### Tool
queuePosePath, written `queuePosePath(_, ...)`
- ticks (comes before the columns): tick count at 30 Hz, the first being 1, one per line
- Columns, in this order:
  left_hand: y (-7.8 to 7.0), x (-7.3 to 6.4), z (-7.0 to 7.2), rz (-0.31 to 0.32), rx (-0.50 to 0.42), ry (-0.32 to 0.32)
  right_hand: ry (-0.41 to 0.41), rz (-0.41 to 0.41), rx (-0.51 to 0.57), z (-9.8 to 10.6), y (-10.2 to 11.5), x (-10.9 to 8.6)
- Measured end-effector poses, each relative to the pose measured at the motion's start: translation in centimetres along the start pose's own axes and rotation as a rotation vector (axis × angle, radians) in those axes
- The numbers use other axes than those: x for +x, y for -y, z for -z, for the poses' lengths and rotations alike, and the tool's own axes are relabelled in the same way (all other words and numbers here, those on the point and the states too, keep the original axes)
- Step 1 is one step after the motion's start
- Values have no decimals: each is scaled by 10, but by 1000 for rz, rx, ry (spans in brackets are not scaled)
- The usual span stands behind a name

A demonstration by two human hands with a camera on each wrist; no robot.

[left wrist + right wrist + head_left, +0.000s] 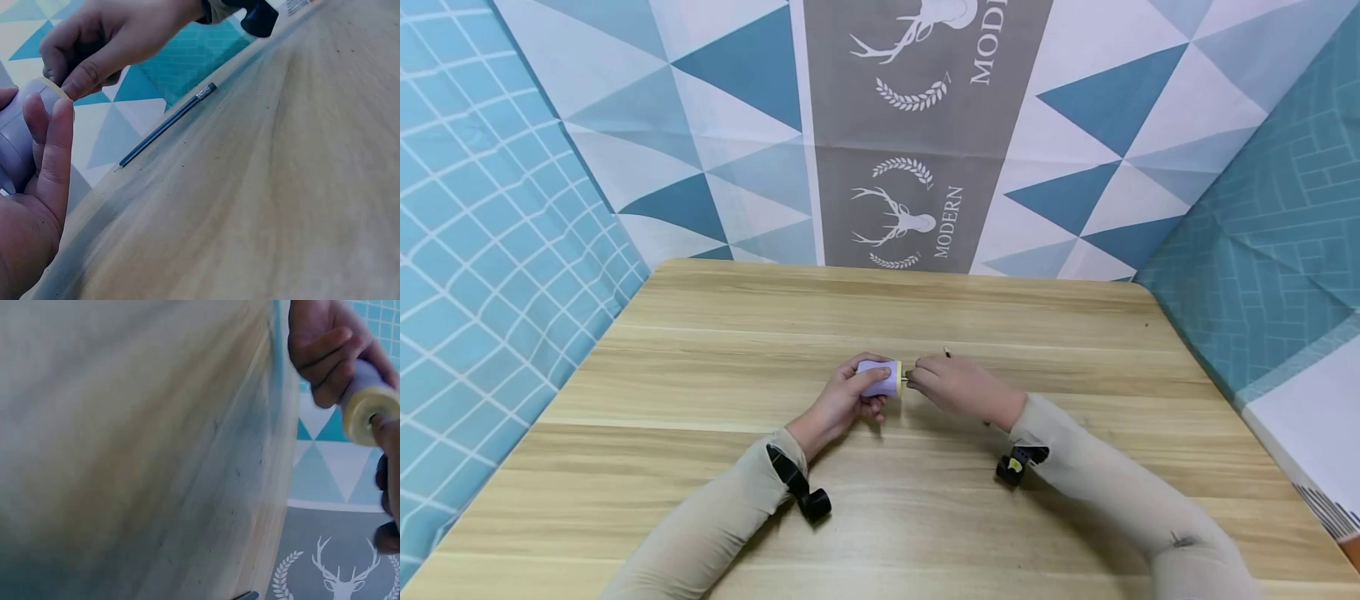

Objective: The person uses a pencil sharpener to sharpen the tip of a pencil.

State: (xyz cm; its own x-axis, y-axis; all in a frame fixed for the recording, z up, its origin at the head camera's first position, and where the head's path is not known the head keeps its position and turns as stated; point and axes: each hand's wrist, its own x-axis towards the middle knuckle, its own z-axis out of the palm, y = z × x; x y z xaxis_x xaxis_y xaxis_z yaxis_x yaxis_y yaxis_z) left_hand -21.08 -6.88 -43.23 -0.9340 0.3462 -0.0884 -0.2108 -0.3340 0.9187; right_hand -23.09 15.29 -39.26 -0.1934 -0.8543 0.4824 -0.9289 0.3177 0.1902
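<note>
My left hand (841, 398) grips a lavender cylinder (874, 379) with a yellow end, held sideways over the table, thumb along its near side. In the right wrist view the yellow end (357, 422) has a hole at its centre. Fingers of my right hand (958, 387) meet that end, pinching a thin short rod (905, 380) that stands out from it; the fingertips hide most of the rod. A dark pencil (169, 125) with a metal band lies on the table, partly covered by the right hand in the head view.
The wood-grain table (760, 333) runs back to a patterned cloth backdrop (730, 150). Tiled-pattern cloth (490, 250) hangs along the left side. A white surface (1311, 425) adjoins the table's right edge. Each wrist carries a strapped black camera (814, 505).
</note>
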Motion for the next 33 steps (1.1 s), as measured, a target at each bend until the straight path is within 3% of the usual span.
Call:
queuePosePath(4,0,-1,-1,17,-7,-1,-81,136,-149,-8,-5,4)
queuePosePath(6,-1,-1,-2,24,-11,-1,-98,143,-128,-10,-6,6)
queuePosePath(8,-1,-1,-3,29,-16,-7,-84,90,-28,-11,-6,7)
queuePosePath(12,-2,-1,-3,36,-22,-18,15,-136,289,-7,-3,12)
queuePosePath(19,-1,-3,-2,52,-12,-21,246,-697,934,9,-3,25)
queuePosePath(22,-1,-3,-2,46,-17,-11,305,-880,1189,12,-8,27)
queuePosePath(29,0,-3,-3,4,-14,21,437,-1124,1663,9,-15,22)
queuePosePath(33,0,-2,-1,-7,-2,31,494,-1175,1856,6,-15,18)
